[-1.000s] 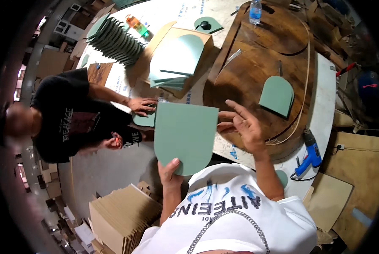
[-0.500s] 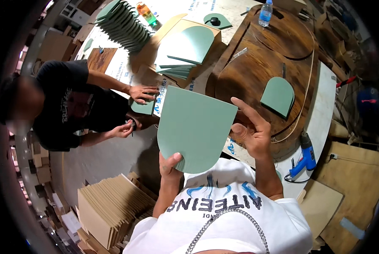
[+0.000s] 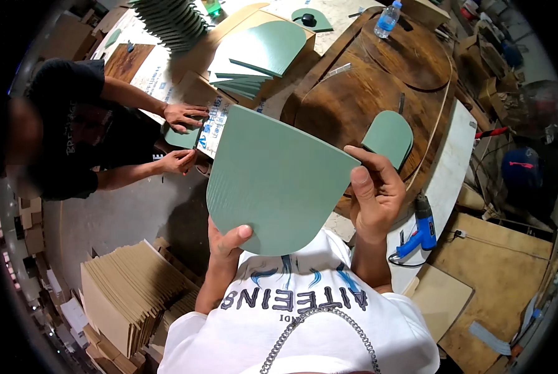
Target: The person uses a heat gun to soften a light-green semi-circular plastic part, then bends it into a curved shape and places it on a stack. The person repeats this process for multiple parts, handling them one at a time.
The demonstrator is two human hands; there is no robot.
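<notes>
A pale green board (image 3: 279, 181) with one straight edge and a rounded opposite end is held up in front of my chest, its straight edge away from me. My left hand (image 3: 226, 246) grips its rounded lower left edge, thumb on the face and fingers hidden underneath. At the far right corner, my right hand (image 3: 379, 193) pinches the board between thumb and fingers. Beyond that hand, a smaller green rounded board (image 3: 388, 137) lies on the dark wooden piece (image 3: 329, 103) on the table.
A co-worker (image 3: 86, 137) stands at the left, both hands at another green board. Fanned green boards (image 3: 260, 50) lie on a cardboard box, near a tall green stack (image 3: 170, 25). A blue heat gun (image 3: 423, 227) rests at the table's right edge. Tan boards (image 3: 132, 287) stand lower left.
My right hand has closed on the board's far right corner, where its fingers were spread beside it. The board is tilted differently. The co-worker's lower hand has moved up to their board.
</notes>
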